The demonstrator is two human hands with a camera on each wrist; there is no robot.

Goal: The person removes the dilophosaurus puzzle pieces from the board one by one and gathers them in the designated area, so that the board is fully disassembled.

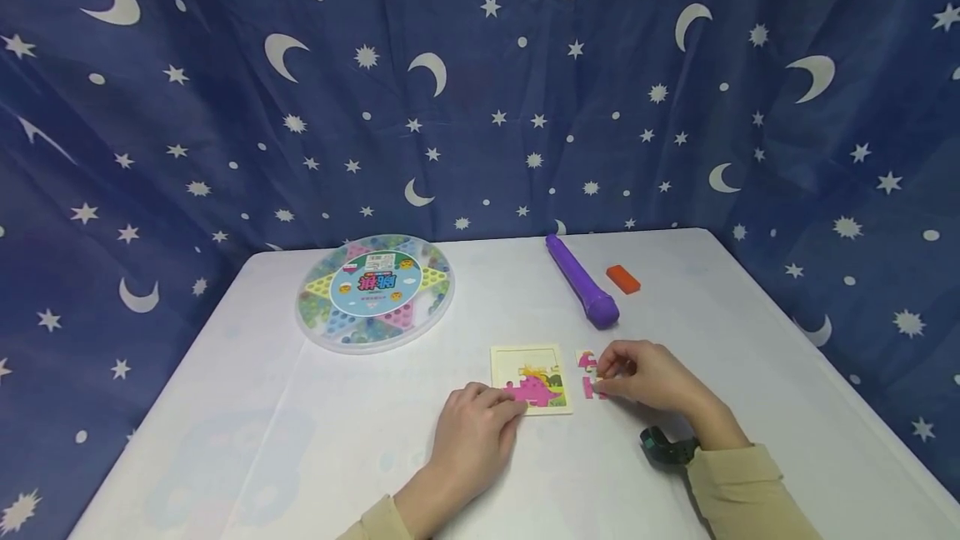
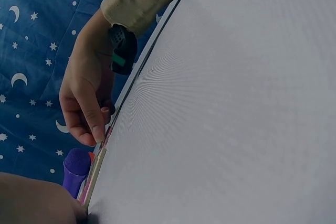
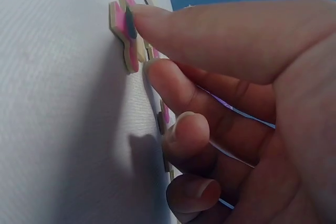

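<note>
Right hand (image 1: 647, 375): fingers pinching puzzle piece (image 3: 120, 19); slackening could drop it. Left hand (image 1: 472, 430): fingers relaxed; pushing could shift board (image 1: 551, 410).

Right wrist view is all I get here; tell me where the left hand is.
Observer: The head view shows the left hand with its fingers on the near left part of the puzzle tray.
Operator: Tell me what picture is in that tray.
Observer: Pieces there form part of a pink dinosaur; the fingers cover some of it.
Operator: Name what lies beyond the tray, off to its left.
Observer: A round game board with a star pattern lies flat on the table.
</note>
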